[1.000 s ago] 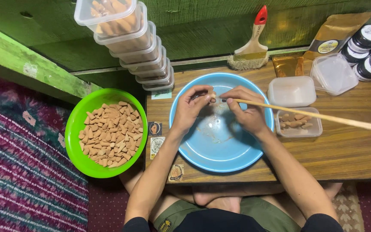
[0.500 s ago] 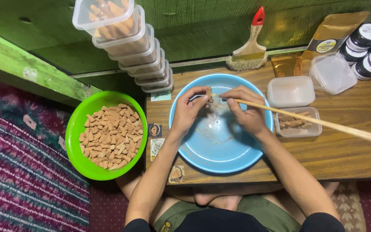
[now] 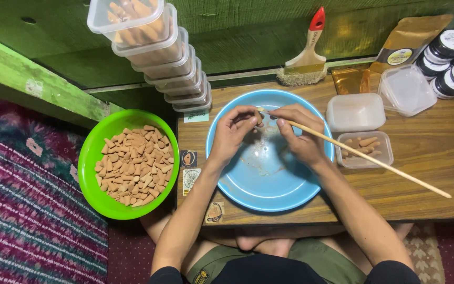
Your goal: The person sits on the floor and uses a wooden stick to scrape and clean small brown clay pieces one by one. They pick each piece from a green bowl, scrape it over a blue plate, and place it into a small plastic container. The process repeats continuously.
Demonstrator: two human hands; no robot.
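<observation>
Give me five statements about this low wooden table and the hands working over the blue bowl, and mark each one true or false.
1. The right hand holds a long wooden stick. True.
2. The left hand is reaching into the green bowl. False: it is over the blue bowl, pinching a small brown piece.
3. The green bowl is full of small brown pieces. True.
4. The brush has a blue tip on its handle. False: the tip is red.
5. A stack of clear tubs stands at the table's left rear. True.
</observation>
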